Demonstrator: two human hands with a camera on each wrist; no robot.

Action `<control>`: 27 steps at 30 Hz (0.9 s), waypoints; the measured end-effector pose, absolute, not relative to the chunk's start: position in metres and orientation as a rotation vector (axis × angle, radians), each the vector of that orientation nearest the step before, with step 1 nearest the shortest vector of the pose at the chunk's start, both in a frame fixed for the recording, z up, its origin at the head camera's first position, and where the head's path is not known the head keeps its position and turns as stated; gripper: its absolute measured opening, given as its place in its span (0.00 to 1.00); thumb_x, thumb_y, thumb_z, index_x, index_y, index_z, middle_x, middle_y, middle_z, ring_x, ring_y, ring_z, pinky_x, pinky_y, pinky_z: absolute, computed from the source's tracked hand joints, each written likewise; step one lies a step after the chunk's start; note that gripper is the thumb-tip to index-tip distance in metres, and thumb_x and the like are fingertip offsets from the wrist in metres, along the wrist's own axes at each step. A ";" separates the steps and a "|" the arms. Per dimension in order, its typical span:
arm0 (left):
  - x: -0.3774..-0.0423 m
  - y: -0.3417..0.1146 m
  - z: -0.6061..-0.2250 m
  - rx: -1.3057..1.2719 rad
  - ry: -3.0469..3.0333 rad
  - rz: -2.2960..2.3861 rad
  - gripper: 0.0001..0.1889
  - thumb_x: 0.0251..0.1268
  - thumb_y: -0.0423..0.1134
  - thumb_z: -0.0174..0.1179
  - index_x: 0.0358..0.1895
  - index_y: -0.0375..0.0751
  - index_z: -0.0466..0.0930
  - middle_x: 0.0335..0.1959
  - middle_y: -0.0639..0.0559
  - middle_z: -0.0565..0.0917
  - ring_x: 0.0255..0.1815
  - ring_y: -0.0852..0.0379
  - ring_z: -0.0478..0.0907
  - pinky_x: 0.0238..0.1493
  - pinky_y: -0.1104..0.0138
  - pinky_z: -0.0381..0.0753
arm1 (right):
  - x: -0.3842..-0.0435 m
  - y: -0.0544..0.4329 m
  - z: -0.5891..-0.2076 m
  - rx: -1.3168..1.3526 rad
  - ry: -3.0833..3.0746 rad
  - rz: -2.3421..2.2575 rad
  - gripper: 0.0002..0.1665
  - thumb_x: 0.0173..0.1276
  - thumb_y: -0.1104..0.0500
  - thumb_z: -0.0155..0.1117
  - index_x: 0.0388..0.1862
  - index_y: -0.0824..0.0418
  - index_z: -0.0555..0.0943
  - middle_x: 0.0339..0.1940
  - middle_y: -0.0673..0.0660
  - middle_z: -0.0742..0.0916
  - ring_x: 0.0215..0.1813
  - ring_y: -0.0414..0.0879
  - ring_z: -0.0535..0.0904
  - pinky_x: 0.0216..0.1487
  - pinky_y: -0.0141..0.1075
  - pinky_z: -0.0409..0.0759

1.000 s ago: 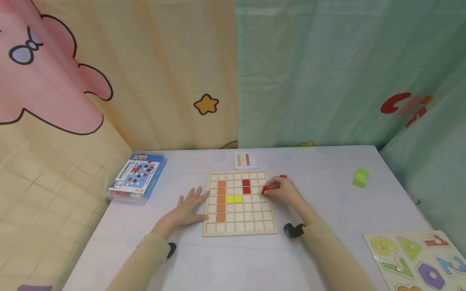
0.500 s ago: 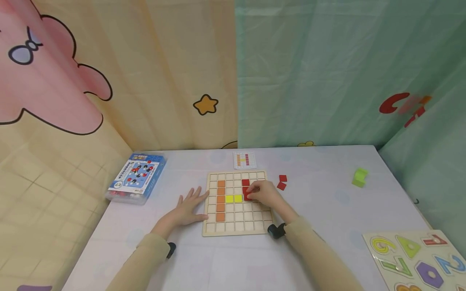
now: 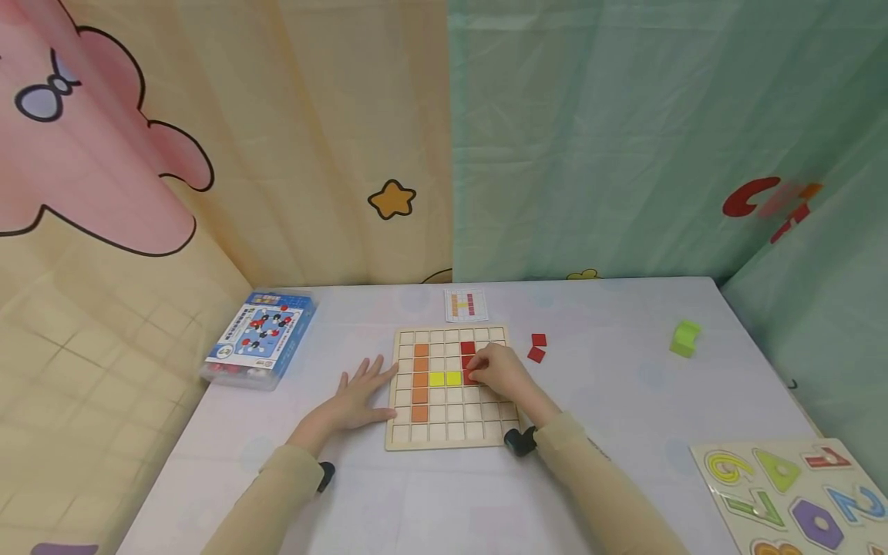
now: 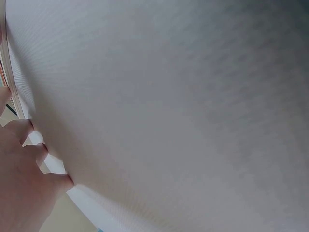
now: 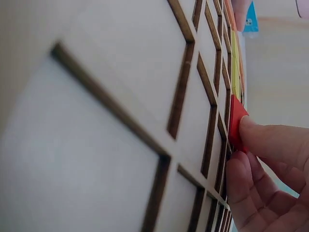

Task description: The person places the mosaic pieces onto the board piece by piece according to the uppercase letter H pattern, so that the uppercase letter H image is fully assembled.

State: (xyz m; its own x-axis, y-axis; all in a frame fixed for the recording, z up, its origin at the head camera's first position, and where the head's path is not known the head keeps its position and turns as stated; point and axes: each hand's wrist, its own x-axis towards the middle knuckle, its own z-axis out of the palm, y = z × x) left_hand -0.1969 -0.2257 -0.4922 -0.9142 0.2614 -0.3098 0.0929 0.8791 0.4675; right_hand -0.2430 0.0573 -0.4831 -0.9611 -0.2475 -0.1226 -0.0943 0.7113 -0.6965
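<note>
A wooden grid board (image 3: 447, 435) lies flat on the table. My right hand (image 3: 505, 371) is over its right half, pinching a square red tile (image 5: 235, 118) between thumb and fingers. That tile is at the cell below two red tiles (image 3: 468, 348), in line with the row of two yellow tiles (image 3: 445, 378). A column of several orange tiles (image 3: 420, 379) fills cells on the left. My left hand (image 3: 354, 398) is spread out on the table, its thumb and a fingertip right at the board's left edge. In the left wrist view its fingers (image 4: 36, 152) rest on the table.
Two loose red tiles (image 3: 537, 347) lie right of the board. Behind it is a small card (image 3: 466, 306) printed with a coloured grid pattern. A blue boxed set (image 3: 260, 339) sits at left, a green block (image 3: 685, 339) at right, and a number puzzle board (image 3: 784, 493) at front right.
My right hand has carried the red tile left from the board's right edge to the cell below the two red tiles. Both loose red tiles are now uncovered. The left hand stays put.
</note>
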 end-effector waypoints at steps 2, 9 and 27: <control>-0.197 -0.226 -0.492 0.262 2.680 0.638 0.46 0.59 0.53 0.68 0.78 0.51 0.54 0.82 0.41 0.43 0.82 0.38 0.32 0.75 0.35 0.28 | -0.243 0.057 -0.484 -0.285 2.720 -1.071 0.02 0.62 0.61 0.72 0.34 0.57 0.88 0.36 0.52 0.84 0.40 0.46 0.75 0.44 0.37 0.81; -0.197 -0.227 -0.492 0.260 2.679 0.644 0.46 0.59 0.52 0.68 0.78 0.51 0.54 0.82 0.41 0.43 0.82 0.37 0.32 0.75 0.35 0.28 | -0.243 0.057 -0.487 -0.332 2.742 -1.050 0.02 0.61 0.61 0.73 0.32 0.57 0.87 0.33 0.51 0.83 0.36 0.44 0.75 0.41 0.35 0.79; -0.195 -0.227 -0.491 0.278 2.665 0.675 0.45 0.60 0.53 0.67 0.78 0.51 0.54 0.81 0.40 0.43 0.82 0.37 0.32 0.75 0.35 0.27 | -0.254 0.145 -0.484 -0.032 2.739 -1.260 0.12 0.66 0.59 0.68 0.45 0.64 0.83 0.42 0.60 0.86 0.43 0.50 0.80 0.43 0.37 0.81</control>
